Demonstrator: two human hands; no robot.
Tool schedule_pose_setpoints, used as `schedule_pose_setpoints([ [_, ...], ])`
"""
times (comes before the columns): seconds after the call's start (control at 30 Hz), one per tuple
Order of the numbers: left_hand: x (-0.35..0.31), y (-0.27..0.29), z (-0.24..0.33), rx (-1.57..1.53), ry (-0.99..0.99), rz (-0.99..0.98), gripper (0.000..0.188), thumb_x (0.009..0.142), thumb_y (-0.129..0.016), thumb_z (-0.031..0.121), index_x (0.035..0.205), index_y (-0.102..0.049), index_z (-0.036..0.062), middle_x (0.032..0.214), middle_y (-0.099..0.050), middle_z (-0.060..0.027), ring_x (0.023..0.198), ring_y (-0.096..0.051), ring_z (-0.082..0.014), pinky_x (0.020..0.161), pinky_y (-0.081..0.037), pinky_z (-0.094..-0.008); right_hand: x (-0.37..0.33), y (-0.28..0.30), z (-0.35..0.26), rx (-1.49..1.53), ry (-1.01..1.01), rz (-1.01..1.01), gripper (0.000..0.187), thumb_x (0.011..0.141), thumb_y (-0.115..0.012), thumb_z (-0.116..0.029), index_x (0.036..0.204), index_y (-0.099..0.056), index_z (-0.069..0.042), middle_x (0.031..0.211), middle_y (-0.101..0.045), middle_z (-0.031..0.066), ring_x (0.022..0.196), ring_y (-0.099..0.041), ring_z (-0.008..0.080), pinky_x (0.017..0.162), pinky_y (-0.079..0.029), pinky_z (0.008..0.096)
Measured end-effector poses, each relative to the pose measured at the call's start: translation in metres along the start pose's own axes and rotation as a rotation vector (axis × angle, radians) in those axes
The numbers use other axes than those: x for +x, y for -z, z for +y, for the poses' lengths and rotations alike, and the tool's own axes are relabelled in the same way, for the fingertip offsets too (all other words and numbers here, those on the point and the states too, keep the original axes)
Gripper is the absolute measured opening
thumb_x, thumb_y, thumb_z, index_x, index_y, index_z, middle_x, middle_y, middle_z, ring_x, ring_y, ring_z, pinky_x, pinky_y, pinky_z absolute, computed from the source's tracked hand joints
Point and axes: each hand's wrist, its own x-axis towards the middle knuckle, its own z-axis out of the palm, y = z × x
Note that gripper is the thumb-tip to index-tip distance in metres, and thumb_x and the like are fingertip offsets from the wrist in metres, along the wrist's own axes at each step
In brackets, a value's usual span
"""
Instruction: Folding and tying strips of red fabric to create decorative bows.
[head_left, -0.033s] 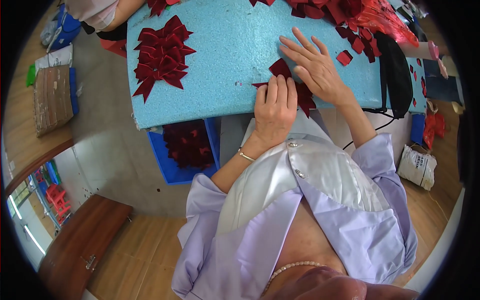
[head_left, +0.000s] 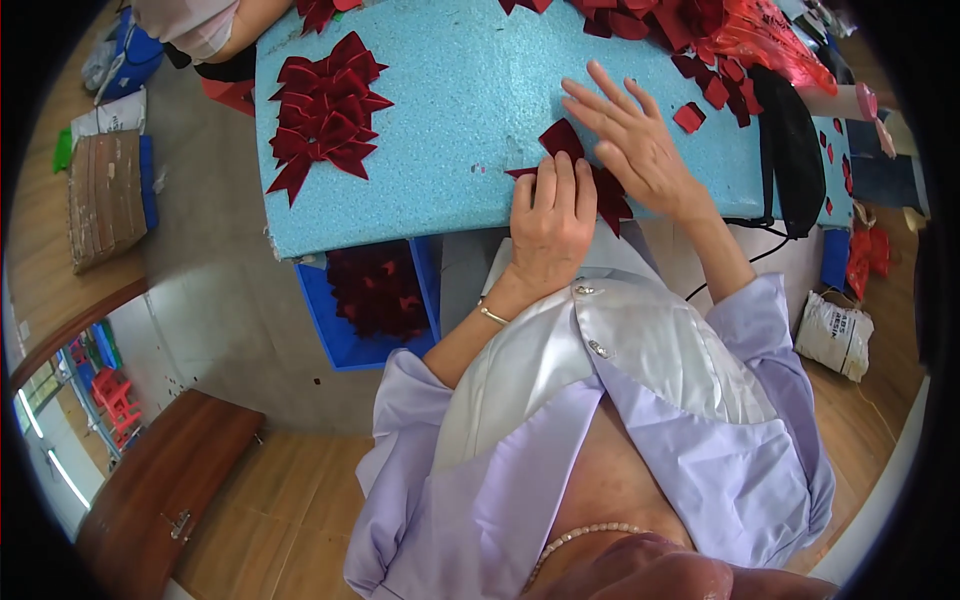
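Observation:
A dark red velvet bow (head_left: pixel 611 200) lies near the front edge of the blue table (head_left: pixel 440 130). My left hand (head_left: pixel 553 205) rests on it with fingers close together, fingertips pressing it down, and hides its middle. Just to the right, my right hand (head_left: pixel 645 150) hovers over the bow's right part with its fingers spread, and nothing shows in them. A pile of finished red bows (head_left: pixel 325 115) sits at the table's left side.
Loose red pieces (head_left: pixel 715 90) and a red plastic bag (head_left: pixel 775 45) lie at the back right, near a black strapped object (head_left: pixel 795 150). A blue bin (head_left: pixel 345 350) of red bows stands below the table. Another person's arm (head_left: pixel 255 25) reaches in at the far left.

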Motion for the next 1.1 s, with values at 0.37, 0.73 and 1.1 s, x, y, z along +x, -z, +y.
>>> schedule_pose_setpoints([
  [0.37, -0.001, 0.016, 0.005, -0.235, 0.181, -0.114, 0.031, 0.076, -0.059, 0.003, 0.104, -0.061, -0.0092, 0.103, -0.059, -0.0175, 0.089, -0.055, -0.0293, 0.074, -0.046, -0.038, -0.046, 0.013, 0.017, 0.279, -0.294, 0.333, 0.024, 0.09, -0.056, -0.016, 0.108, -0.064, -0.002, 0.108, -0.064, 0.012, 0.105, -0.056, 0.0274, 0.093, -0.042, 0.0359],
  [0.73, -0.009, 0.002, 0.013, -0.177, -0.061, -0.009, 0.033, 0.074, -0.059, 0.006, 0.103, -0.063, -0.01, 0.111, -0.059, -0.0193, 0.105, -0.056, -0.0321, 0.086, -0.048, -0.0404, -0.05, -0.015, -0.015, 0.391, -0.308, 0.328, 0.012, 0.08, -0.064, -0.001, 0.091, -0.06, 0.001, 0.087, -0.062, 0.0118, 0.08, -0.056, 0.0235, 0.072, -0.045, 0.0332],
  [1.1, -0.01, 0.023, -0.003, -0.539, 0.423, 0.095, 0.023, 0.08, -0.061, -0.002, 0.103, -0.06, -0.0034, 0.101, -0.06, -0.0187, 0.094, -0.059, -0.0337, 0.084, -0.048, -0.0391, -0.051, -0.014, -0.012, 0.742, -0.58, 0.342, 0.003, 0.092, -0.054, -0.002, 0.089, -0.055, 0.0, 0.078, -0.061, 0.0011, 0.067, -0.049, 0.0069, 0.061, -0.043, 0.025],
])
